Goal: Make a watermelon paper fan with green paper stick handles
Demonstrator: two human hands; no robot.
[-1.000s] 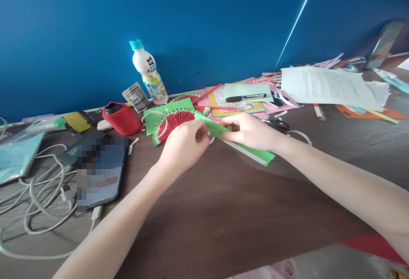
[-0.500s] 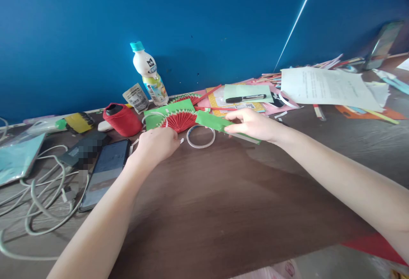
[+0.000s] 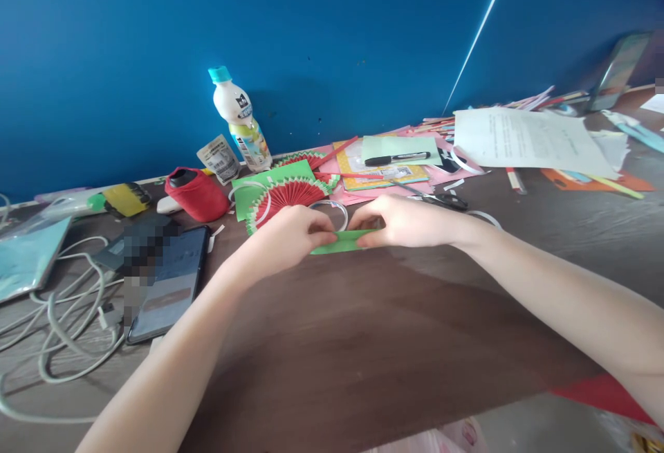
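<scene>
A narrow strip of green paper [image 3: 338, 243] is held low over the brown tabletop between both hands. My left hand [image 3: 297, 235] pinches its left end, and my right hand [image 3: 397, 223] pinches its right end between thumb and fingers. Just behind the strip lies a ring of clear tape [image 3: 339, 209], partly covered by the hands. A pleated red paper fan with a green and white edge [image 3: 293, 193] rests beyond my left hand, on top of a flat green sheet [image 3: 243, 198]. Scissors with dark handles [image 3: 451, 200] lie behind my right wrist.
At the left are a phone [image 3: 173, 287], a coiled white cable [image 3: 52, 315] and a red cloth-wrapped object [image 3: 197, 196]. A bottle [image 3: 241, 124] stands by the blue wall. A black marker [image 3: 397, 159] and printed paper [image 3: 523, 138] lie at the back right.
My right hand has brought the green paper left and nearer to me. My left hand has moved right from beside the fan and now grips the paper too. The scissors have come into sight.
</scene>
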